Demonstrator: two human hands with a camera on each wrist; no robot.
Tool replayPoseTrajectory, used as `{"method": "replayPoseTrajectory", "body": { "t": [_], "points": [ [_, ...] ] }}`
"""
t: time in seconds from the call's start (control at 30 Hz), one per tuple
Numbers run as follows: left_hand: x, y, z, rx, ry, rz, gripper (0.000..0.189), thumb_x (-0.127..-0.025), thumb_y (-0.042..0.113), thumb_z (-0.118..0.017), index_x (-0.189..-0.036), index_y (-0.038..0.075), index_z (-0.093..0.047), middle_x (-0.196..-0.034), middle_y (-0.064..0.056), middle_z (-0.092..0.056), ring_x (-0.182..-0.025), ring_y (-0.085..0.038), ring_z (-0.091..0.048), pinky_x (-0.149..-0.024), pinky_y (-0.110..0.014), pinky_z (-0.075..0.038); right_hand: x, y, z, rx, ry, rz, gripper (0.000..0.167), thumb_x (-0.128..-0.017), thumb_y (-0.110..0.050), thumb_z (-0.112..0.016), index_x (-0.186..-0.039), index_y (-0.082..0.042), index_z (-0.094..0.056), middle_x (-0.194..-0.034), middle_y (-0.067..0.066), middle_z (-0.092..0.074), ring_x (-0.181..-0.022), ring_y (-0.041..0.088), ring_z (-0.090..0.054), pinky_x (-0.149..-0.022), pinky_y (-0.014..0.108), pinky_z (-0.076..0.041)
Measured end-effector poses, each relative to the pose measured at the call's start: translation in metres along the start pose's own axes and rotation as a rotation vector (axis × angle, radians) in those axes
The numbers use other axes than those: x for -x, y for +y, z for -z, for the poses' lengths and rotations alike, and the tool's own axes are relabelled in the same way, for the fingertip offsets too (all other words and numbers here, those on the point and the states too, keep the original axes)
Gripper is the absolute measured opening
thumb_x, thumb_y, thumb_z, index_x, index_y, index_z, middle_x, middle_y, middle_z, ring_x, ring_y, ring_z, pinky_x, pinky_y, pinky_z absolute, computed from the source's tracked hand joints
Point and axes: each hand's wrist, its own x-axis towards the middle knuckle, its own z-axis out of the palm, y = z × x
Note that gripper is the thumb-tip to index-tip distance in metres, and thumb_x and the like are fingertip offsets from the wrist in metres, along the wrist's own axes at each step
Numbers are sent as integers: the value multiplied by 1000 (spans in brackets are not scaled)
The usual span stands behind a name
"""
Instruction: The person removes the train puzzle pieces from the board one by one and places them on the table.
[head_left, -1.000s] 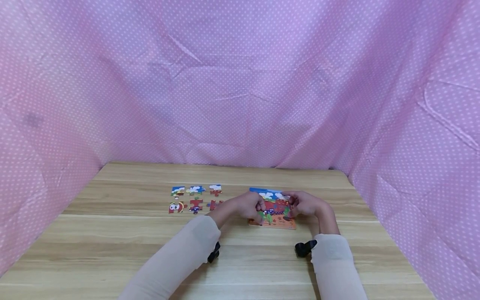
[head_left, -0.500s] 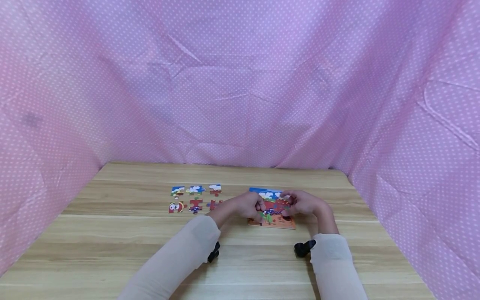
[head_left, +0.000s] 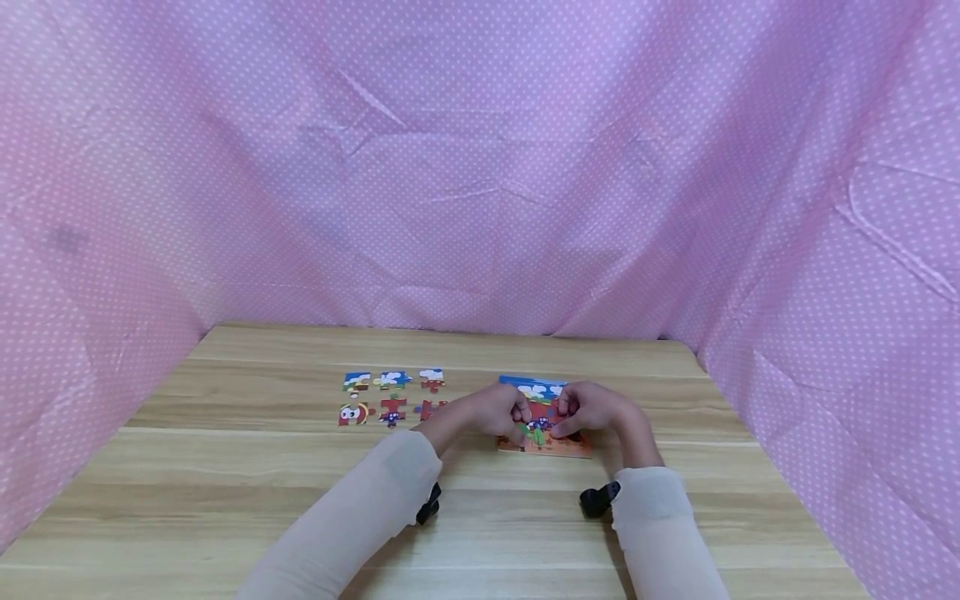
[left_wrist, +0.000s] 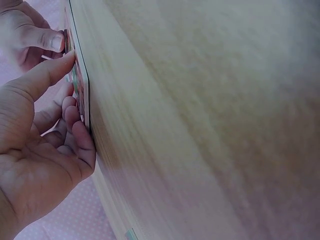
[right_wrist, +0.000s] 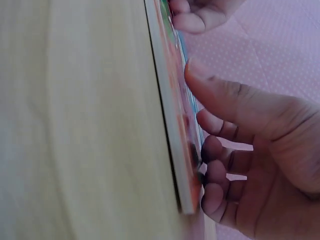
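A colourful jigsaw puzzle (head_left: 544,444) with a blue top edge and orange lower part lies flat on the table, its middle partly covered by both hands. My left hand (head_left: 497,412) rests on its left side, with thumb and index finger apart in the left wrist view. On the right side, my right hand (head_left: 597,410) reaches over the puzzle. In the right wrist view its thumb and fingers are spread apart, close to the puzzle's surface. I see no piece pinched in either hand.
Several loose puzzle pieces (head_left: 392,410) lie in two rows left of the puzzle, one partly hidden by the left arm. Pink dotted cloth (head_left: 480,208) hangs behind and beside the wooden table (head_left: 225,483).
My right hand has moved left across the puzzle, closer to the left hand. The left hand stays where it was. The loose pieces have not moved.
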Motion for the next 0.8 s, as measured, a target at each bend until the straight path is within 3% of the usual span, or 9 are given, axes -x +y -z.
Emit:
{"method": "replayPoseTrajectory", "body": {
  "t": [0.3, 0.8],
  "points": [
    [-1, 0, 0, -10, 0, -3, 25, -84, 16, -86, -98, 12, -66, -86, 3, -57, -78, -10, -49, -70, -23, -43, -2, -2, -6, 30, 28, -64, 32, -82, -17, -88, -90, -5, -60, -84, 3, -57, -81, 19, -51, -70, 32, -43],
    [-1, 1, 0, -28, -8, -6, 25, -85, 17, -86, -98, 13, -65, -88, 2, -60, -77, -10, -51, -69, -23, -45, -3, -3, -6, 2, 11, -82, 30, -83, -16, -87, -92, -6, -60, -86, 4, -57, -81, 19, -51, -69, 31, -43]
  ]
}}
